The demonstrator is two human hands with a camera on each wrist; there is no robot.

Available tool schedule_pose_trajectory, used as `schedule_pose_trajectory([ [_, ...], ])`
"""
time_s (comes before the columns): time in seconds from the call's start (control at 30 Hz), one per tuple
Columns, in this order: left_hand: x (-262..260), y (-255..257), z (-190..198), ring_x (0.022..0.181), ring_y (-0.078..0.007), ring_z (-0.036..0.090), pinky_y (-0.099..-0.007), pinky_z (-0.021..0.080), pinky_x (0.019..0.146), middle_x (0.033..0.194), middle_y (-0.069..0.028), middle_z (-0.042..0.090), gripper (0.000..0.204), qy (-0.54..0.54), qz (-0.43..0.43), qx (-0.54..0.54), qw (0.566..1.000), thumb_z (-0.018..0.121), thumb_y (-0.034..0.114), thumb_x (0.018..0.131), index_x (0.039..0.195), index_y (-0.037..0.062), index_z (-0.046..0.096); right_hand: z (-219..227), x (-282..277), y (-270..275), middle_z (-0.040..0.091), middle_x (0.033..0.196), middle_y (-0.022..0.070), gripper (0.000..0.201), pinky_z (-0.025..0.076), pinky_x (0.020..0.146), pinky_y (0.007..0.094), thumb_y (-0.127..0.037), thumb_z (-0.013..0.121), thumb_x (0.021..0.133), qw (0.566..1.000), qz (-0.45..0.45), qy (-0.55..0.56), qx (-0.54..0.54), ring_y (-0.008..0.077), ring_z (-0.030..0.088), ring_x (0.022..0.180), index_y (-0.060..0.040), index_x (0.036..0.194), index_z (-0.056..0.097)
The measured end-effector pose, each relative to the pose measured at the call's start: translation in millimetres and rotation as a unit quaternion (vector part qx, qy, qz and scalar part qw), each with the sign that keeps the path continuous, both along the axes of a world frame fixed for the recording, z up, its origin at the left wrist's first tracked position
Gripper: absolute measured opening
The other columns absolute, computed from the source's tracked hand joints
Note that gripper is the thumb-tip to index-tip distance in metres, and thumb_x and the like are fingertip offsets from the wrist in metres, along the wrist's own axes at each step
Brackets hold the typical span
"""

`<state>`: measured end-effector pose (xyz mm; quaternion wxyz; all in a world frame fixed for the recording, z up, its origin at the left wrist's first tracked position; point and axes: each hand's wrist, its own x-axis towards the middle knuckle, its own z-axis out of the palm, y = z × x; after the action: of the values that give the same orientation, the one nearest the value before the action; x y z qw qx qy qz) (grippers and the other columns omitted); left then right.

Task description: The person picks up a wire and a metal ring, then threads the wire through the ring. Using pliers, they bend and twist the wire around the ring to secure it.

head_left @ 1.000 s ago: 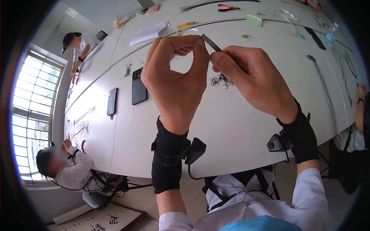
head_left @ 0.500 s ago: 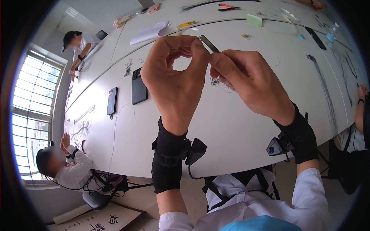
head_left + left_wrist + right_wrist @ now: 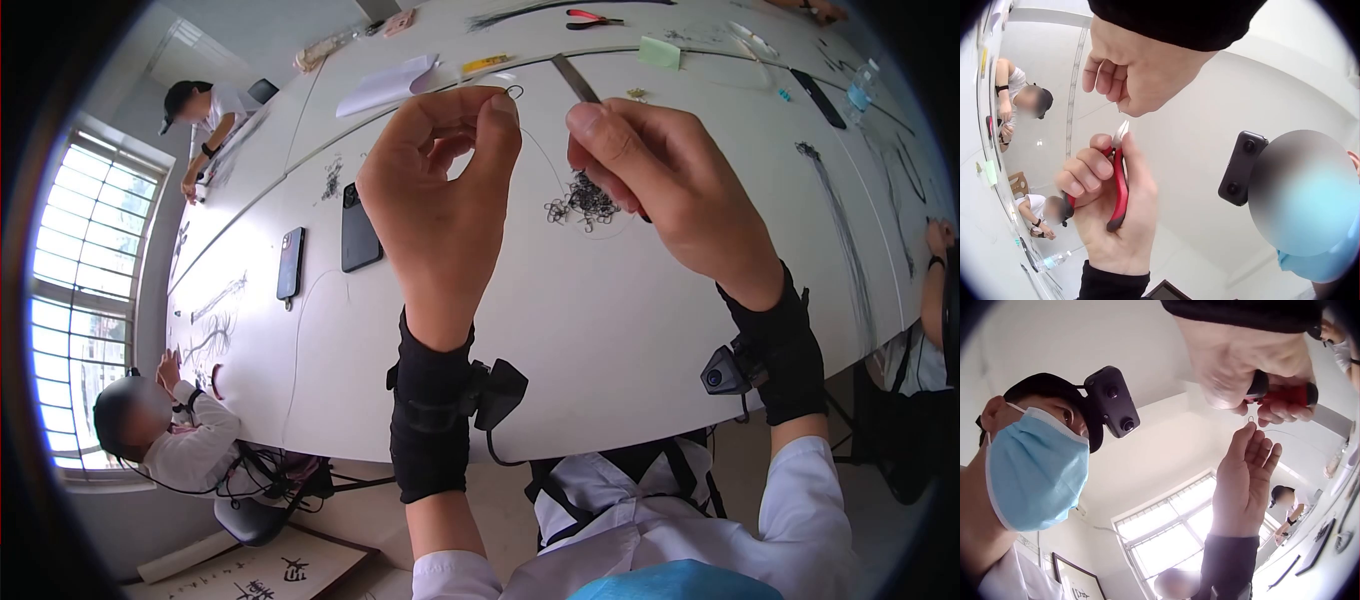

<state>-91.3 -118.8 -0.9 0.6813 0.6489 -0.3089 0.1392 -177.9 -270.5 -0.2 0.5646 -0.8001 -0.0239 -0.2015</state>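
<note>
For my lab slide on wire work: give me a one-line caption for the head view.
Left hand pinches a small wire ring while right hand grips pliers above the white table.

Hands are parting: pliers are coming away from the ring

I'm watching my right hand (image 3: 668,185) drawing the pliers (image 3: 577,79) up and off to the right, so their tip is no longer meeting my left hand's (image 3: 441,200) pinch; a clear gap is opening between the two hands. The small wire ring (image 3: 514,92) is now showing by itself above my left fingertips (image 3: 500,108), with a thin wire trailing down from it. As the right hand is lifting, the heap of dark rings (image 3: 583,203) on the white table (image 3: 600,330) is coming fully into view between the hands.
</note>
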Motion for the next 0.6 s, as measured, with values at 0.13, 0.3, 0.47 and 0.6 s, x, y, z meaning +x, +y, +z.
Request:
schedule_pose_trajectory([
  [0.13,-6.7,2.3,7.8,0.078,-0.0112,0.066,-0.0259,0.053,0.081,0.085,-0.0075,0.072,0.014,0.042,-0.053,0.029,0.997,0.073,0.007,0.089,0.095,-0.0049,0.071,-2.5,6.3,-1.1,0.052,0.066,-0.0026,0.032,0.033,0.055,0.0228,-0.032,0.064,0.098,0.990,-0.034,-0.133,0.035,0.0047,0.043,0.060,-0.0007,0.092,0.068],
  [0.3,-13.4,2.0,8.8,0.081,-0.0115,0.066,-0.0261,0.052,0.084,0.087,-0.0076,0.072,0.016,0.039,-0.099,0.067,0.992,0.072,0.008,0.091,0.098,-0.0057,0.071,-1.7,3.6,-5.4,0.056,0.070,-0.0021,0.025,0.036,0.057,0.0233,-0.026,0.066,0.096,0.995,-0.012,-0.083,0.051,0.0050,0.045,0.062,-0.0008,0.094,0.069],
  [0.47,-5.6,3.8,5.0,0.082,-0.0113,0.065,-0.0273,0.052,0.085,0.093,-0.0077,0.072,0.015,0.021,-0.128,0.022,0.991,0.067,0.007,0.093,0.100,-0.0060,0.070,1.7,1.5,-4.9,0.055,0.068,-0.0025,0.025,0.035,0.057,0.0237,-0.026,0.066,0.095,0.995,-0.016,-0.075,0.061,0.0050,0.044,0.061,-0.0006,0.093,0.069],
  [0.6,-8.2,5.2,8.0,0.084,-0.0113,0.065,-0.0277,0.052,0.084,0.094,-0.0069,0.071,0.013,0.018,-0.129,0.037,0.991,0.066,0.004,0.092,0.100,-0.0054,0.069,4.7,-1.2,-5.7,0.055,0.068,-0.0025,0.026,0.034,0.056,0.0237,-0.026,0.066,0.095,0.996,-0.022,-0.061,0.052,0.0049,0.043,0.061,-0.0004,0.094,0.069],
])
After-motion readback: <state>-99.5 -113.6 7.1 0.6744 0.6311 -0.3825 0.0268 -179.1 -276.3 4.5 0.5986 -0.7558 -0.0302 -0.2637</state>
